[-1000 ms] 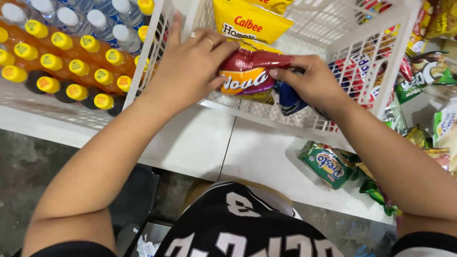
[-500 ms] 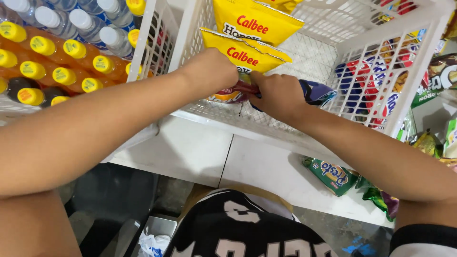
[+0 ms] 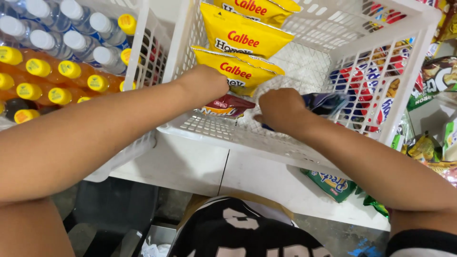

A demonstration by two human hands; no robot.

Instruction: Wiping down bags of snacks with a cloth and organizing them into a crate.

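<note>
Right now both hands are down inside the white plastic basket (image 3: 414,57) on the white shelf (image 3: 190,166). The left hand (image 3: 204,83) is curled into a loose fist, knuckles up, pressed against the front yellow snack bag (image 3: 240,71); its fingertips are tucked under and out of sight, so I cannot tell whether they pinch anything. Just below that fist lies a red snack bag (image 3: 226,105), flat on the basket floor, touching the lower edge of the yellow one.

The right hand (image 3: 282,110) is closed too, fingers folded around the near end of a dark blue snack bag (image 3: 326,102), which sticks out to the right of the knuckles and lies low in the basket, near its right wall.

Behind the front yellow bag stand two more yellow bags (image 3: 243,35), lined up one behind another and leaning back toward the far end of the basket.

Over on the left, a second white basket (image 3: 140,52) holds bottles: orange drinks with yellow caps (image 3: 43,81) in front, clear water bottles with white caps (image 3: 66,24) behind. Beyond the right wall sit red and blue packets (image 3: 362,85), and further right more snack bags (image 3: 433,81). A green packet (image 3: 331,183) hangs below the shelf edge, under the right forearm.
</note>
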